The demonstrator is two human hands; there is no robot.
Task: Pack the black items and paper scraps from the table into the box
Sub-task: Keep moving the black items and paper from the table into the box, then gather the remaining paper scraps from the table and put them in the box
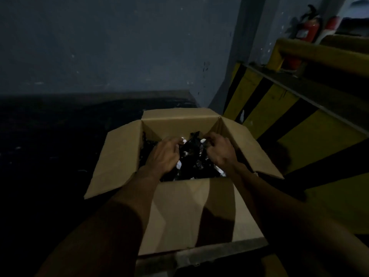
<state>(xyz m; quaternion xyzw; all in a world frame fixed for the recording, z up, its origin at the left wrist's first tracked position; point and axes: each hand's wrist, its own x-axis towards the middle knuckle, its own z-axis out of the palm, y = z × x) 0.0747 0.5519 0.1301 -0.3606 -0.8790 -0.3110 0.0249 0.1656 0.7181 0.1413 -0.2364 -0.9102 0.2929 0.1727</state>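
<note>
Dim shot. I see a cardboard box (pixel 191 212) in the lower centre of the frame, all four flaps folded out, sitting on a dark table (pixel 50 146) that fills the left middle. Both bare hands are down inside the box opening. Left hand (pixel 164 154) sits left of centre, palm down, fingers curled over the pile; a bit of white shows at its fingertips and another by its wrist, but I cannot tell if it actually grips anything. Right hand (pixel 219 149) is right of centre, fingers bent into the pile near the right inner wall; grip unclear too. Between the hands lies a heap of black items (pixel 194 162) with white paper scraps (pixel 219 170) mixed in, all inside the box. Black-and-yellow striped barrier (pixel 279 120) at right of frame, red fire extinguisher (pixel 308 30) upper right, grey-blue wall (pixel 119 47) across the top.
</note>
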